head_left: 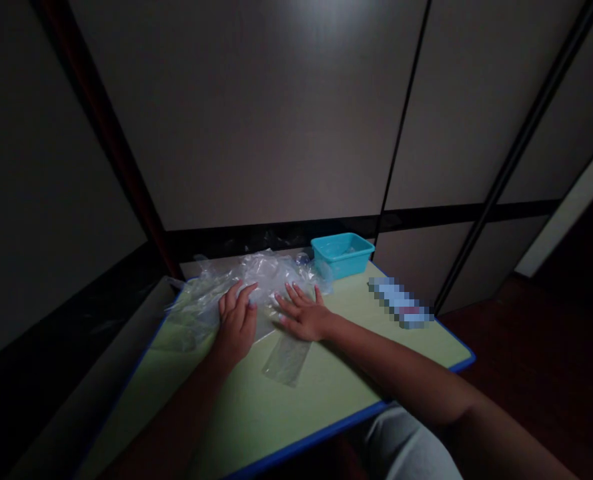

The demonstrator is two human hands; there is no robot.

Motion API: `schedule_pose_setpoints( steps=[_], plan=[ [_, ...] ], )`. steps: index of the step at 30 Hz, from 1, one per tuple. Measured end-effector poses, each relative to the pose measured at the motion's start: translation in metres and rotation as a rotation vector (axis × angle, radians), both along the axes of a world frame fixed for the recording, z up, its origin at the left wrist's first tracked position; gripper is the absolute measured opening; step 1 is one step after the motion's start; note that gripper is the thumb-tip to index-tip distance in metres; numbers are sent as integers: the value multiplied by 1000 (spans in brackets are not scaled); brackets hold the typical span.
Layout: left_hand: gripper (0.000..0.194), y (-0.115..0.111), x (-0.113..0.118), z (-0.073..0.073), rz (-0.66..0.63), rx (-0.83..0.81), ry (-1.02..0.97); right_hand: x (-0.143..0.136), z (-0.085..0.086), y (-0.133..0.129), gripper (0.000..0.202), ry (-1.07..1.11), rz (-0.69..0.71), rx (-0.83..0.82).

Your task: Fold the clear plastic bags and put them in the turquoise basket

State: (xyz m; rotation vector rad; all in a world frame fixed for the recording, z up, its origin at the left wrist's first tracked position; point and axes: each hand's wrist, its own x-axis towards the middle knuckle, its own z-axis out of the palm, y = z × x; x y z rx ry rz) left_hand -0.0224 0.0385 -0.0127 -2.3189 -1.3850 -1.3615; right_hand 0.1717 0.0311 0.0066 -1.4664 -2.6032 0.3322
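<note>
A pile of crumpled clear plastic bags [269, 272] lies across the back left of the light green table. My left hand [237, 323] rests at the front edge of the pile, its fingers bent a little and apart, touching the plastic. To its right, my right hand [303, 315] lies palm down with the fingers spread, over the pile's edge. A small flat clear bag [287, 360] is on the table just below my right hand, its upper end partly hidden by that hand.
A turquoise plastic basket [343, 257] stands at the back of the table [276, 427], beside the pile. A blurred-out light blue packet [401, 303] lies near the right edge. Cabinet panels [276, 133] rise behind.
</note>
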Motion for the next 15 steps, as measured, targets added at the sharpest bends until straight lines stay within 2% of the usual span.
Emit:
schedule_pose_setpoints(
  steps=[6,15],
  plan=[
    [39,2,2,-4,5,-15,8,-14,-12,5,60,-53,7,-11],
    [39,1,3,-4,0,-4,41,-13,-17,7,60,-29,-2,21]
  ],
)
